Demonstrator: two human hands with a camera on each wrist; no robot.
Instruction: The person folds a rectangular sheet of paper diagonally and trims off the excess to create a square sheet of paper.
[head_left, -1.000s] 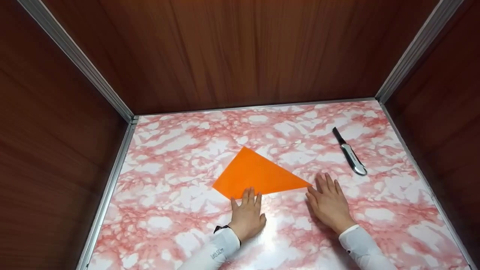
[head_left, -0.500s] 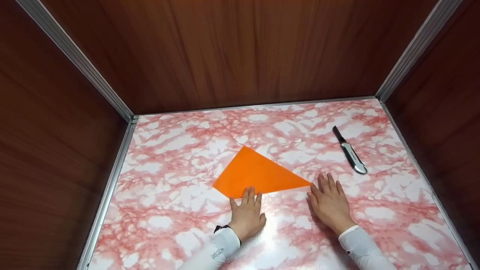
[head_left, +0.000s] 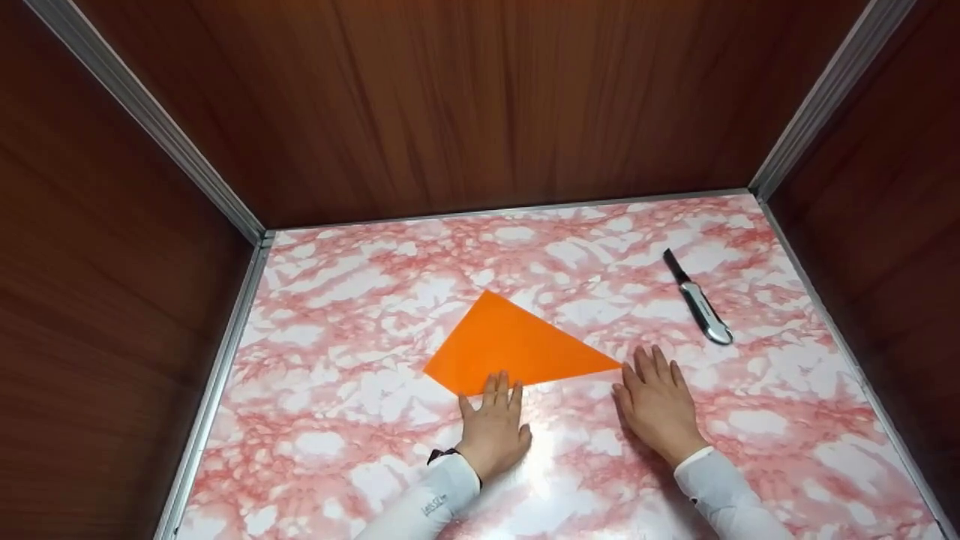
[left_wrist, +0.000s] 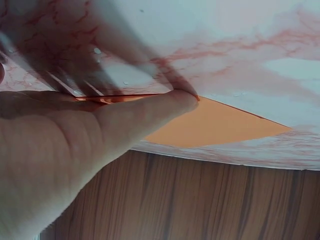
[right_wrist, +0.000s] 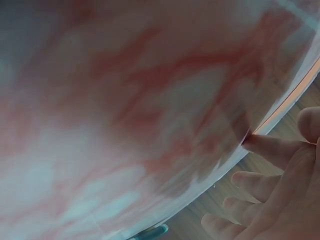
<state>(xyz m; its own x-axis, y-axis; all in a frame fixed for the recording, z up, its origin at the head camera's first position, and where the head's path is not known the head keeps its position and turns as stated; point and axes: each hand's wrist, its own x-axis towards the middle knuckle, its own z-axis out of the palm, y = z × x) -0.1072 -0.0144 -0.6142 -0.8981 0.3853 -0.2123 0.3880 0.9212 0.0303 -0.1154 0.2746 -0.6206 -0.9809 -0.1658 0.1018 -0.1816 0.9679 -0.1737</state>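
Note:
A sheet of orange paper (head_left: 502, 337), a four-cornered shape with a long point to the right, lies flat on the table. My left hand (head_left: 495, 435) rests with straight fingers on its near edge. From the left wrist camera, one extended finger (left_wrist: 150, 112) lies along the edge of the orange paper (left_wrist: 220, 122). At the paper's right point, my right hand (head_left: 664, 412) is spread palm down, its index fingertip right at the corner. In the right wrist view, the index fingertip (right_wrist: 252, 141) meets the end of the thin orange strip of paper (right_wrist: 285, 106).
A utility knife (head_left: 701, 307) with a black and silver handle lies at the right, beyond the right hand. Red-and-white marbled table (head_left: 337, 442) surrounds the paper. Brown wood-grain panels (head_left: 480, 112) with metal corner strips stand at the back and both sides.

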